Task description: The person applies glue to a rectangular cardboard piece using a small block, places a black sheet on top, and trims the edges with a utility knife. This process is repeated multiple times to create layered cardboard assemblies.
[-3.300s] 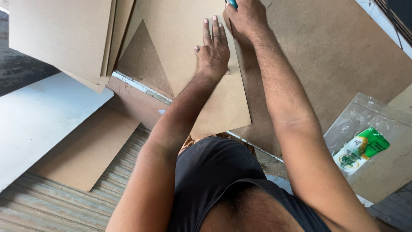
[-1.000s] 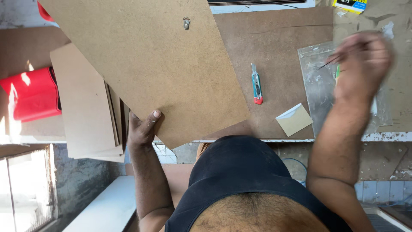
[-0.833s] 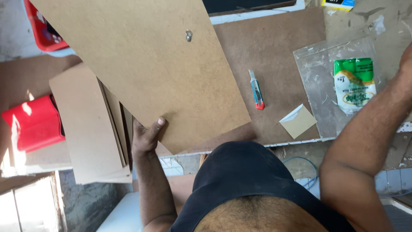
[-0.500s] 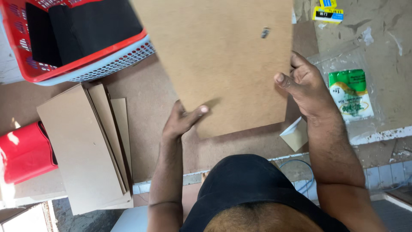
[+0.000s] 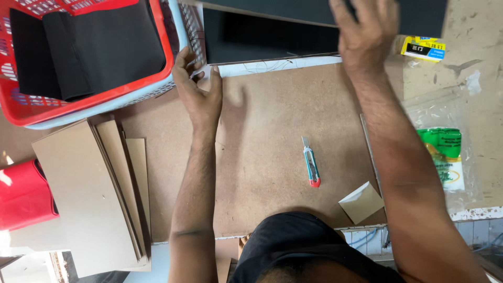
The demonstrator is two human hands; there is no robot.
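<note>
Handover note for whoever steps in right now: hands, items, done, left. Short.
Left hand: open, fingers at the near left corner of the black panel.
Right hand: flat on the panel's top, no grip.
Panel lies at the far edge of the brown worktop board.
Utility knife lies untouched mid-board; cardboard stack to the left.
Done: panel down. Left: not clear from this view.

One head-worn camera looks nearly straight down, close over the bench. The wearer's torso fills 6 o'clock; both forearms run up toward 12. A basket sits at 10 o'clock, stacked boards at 8.
</note>
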